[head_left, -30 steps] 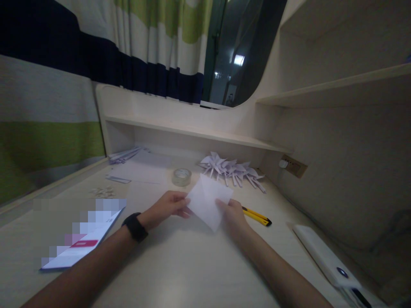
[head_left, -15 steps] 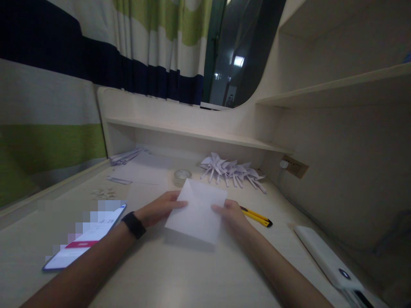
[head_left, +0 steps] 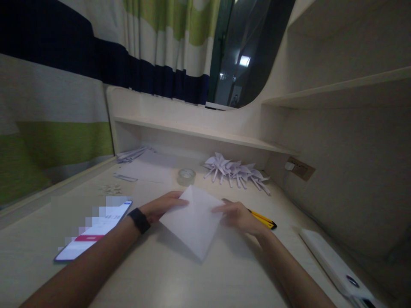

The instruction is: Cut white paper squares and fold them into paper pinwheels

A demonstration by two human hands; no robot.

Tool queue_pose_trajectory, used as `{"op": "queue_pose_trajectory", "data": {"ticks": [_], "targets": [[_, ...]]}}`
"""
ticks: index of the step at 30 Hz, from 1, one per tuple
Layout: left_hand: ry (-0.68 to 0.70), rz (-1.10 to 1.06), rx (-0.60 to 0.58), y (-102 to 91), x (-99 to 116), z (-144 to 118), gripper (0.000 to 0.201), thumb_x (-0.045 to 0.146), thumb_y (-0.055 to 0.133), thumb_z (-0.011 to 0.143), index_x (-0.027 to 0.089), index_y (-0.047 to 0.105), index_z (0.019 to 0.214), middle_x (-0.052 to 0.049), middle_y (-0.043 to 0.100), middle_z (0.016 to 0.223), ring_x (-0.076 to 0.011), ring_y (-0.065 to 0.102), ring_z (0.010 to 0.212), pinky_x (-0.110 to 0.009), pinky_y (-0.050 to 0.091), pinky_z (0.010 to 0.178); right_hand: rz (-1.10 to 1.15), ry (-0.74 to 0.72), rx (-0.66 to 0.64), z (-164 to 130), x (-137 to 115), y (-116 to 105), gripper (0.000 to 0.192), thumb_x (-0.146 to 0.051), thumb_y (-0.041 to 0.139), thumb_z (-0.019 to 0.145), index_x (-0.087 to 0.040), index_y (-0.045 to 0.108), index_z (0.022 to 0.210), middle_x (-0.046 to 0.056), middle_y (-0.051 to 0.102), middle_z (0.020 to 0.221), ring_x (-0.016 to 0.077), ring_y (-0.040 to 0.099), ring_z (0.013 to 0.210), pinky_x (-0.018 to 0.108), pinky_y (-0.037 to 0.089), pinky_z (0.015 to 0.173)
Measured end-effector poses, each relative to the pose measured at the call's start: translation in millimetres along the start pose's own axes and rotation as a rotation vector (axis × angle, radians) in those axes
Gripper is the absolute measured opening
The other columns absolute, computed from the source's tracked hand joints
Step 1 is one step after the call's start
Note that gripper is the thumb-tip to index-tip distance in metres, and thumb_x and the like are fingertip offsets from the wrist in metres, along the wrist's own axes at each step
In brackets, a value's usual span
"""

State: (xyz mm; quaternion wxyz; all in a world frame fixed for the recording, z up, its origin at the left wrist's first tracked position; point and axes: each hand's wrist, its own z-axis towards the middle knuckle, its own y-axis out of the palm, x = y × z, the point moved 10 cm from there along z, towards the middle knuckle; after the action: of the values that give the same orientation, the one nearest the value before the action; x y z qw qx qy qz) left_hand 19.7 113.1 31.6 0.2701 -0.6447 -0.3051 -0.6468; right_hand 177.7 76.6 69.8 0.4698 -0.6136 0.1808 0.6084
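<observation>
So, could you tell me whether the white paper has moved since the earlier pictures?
Yes. The white paper has come down onto the desk and turned, its lower corner now nearer the viewer, farther from the tape roll.

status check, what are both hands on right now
Left hand and right hand pinching the white paper sheet at opposite edges, over the desk. Yellow utility knife just behind right hand. Phone beside left wrist.

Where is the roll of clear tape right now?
The tape roll sits on the desk just beyond the paper sheet, left of the pile of folded paper pinwheels.
</observation>
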Motion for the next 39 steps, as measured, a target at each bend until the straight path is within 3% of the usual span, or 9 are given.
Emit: {"op": "queue_pose_trajectory", "data": {"ticks": [4,10,14,16,20,25,29,34,39], "targets": [[-0.006,-0.029,-0.017,5.2,0,0,0.042,0.035,0.066,0.078,0.012,0.061,0.113,-0.014,0.069,0.101,-0.0216,0.065,0.075,-0.028,0.046,0.062,-0.086,0.000,0.033,2,-6,7,0.027,-0.024,0.070,0.065,-0.022,0.074,0.091,0.004,0.074,0.088,0.0232,0.067,0.083,0.043,0.053,0.080],[0.031,-0.077,-0.025,12.6,5,1,0.044,0.032,0.067,0.077,0.014,0.059,0.117,-0.014,0.068,0.106,-0.0230,0.065,0.081,-0.030,0.048,0.066,-0.036,0.023,0.040,4,-10,15,0.018,-0.025,0.071,0.063,-0.024,0.076,0.080,0.002,0.074,0.082,0.0245,0.069,0.078,0.044,0.054,0.079],[0.072,-0.070,0.094,2.7,5,3,0.047,0.032,0.067,0.078,0.015,0.056,0.120,-0.014,0.067,0.105,-0.0236,0.065,0.084,-0.031,0.048,0.069,-0.029,0.123,0.031,2,8,12,0.021,-0.021,0.072,0.058,-0.022,0.076,0.079,0.002,0.073,0.075,0.0215,0.067,0.069,0.040,0.054,0.074],[0.093,-0.072,0.160,-1.4,5,3,0.049,0.033,0.067,0.078,0.014,0.054,0.121,-0.014,0.068,0.103,-0.0235,0.065,0.083,-0.032,0.048,0.070,0.005,0.169,0.093,2,19,5,0.018,-0.019,0.072,0.059,-0.020,0.076,0.076,0.002,0.073,0.070,0.0193,0.066,0.065,0.035,0.053,0.070],[0.179,-0.064,0.163,5.5,14,3,0.046,0.032,0.069,0.076,0.012,0.057,0.116,-0.015,0.068,0.103,-0.0245,0.065,0.086,-0.034,0.047,0.076,0.165,0.190,0.310,2,35,-10,0.011,-0.021,0.076,0.058,-0.017,0.075,0.069,0.002,0.069,0.064,0.0155,0.061,0.058,0.029,0.050,0.063],[0.213,0.076,0.173,13.1,17,5,0.038,0.034,0.069,0.075,0.014,0.061,0.106,-0.012,0.069,0.098,-0.0242,0.064,0.085,-0.031,0.047,0.070,0.360,0.138,0.422,3,39,-13,0.024,-0.030,0.081,0.054,-0.015,0.070,0.070,0.003,0.067,0.067,0.0146,0.060,0.059,0.026,0.047,0.056],[0.158,0.219,0.258,11.1,11,8,0.036,0.046,0.061,0.079,0.014,0.064,0.096,-0.007,0.068,0.084,-0.0195,0.062,0.073,-0.025,0.045,0.058,0.246,0.194,0.520,-1,46,-21,0.028,-0.030,0.082,0.051,-0.013,0.066,0.066,0.000,0.061,0.056,0.0109,0.054,0.048,0.022,0.039,0.045],[0.159,0.377,0.368,11.9,19,5,0.050,0.057,0.039,0.088,0.014,0.065,0.083,-0.005,0.065,0.074,-0.0166,0.058,0.065,-0.024,0.042,0.053,0.090,0.278,0.622,-6,60,-34,0.033,-0.036,0.080,0.054,-0.012,0.066,0.073,0.001,0.062,0.053,0.0132,0.053,0.043,0.023,0.037,0.041],[0.270,0.531,0.445,18.9,37,-3,0.038,0.051,0.058,0.080,0.016,0.068,0.091,-0.005,0.071,0.082,-0.0197,0.064,0.072,-0.025,0.047,0.061,-0.041,0.239,0.605,-6,49,-40,0.032,-0.039,0.079,0.055,-0.015,0.065,0.069,0.003,0.064,0.056,0.0159,0.057,0.046,0.025,0.042,0.044]]}}
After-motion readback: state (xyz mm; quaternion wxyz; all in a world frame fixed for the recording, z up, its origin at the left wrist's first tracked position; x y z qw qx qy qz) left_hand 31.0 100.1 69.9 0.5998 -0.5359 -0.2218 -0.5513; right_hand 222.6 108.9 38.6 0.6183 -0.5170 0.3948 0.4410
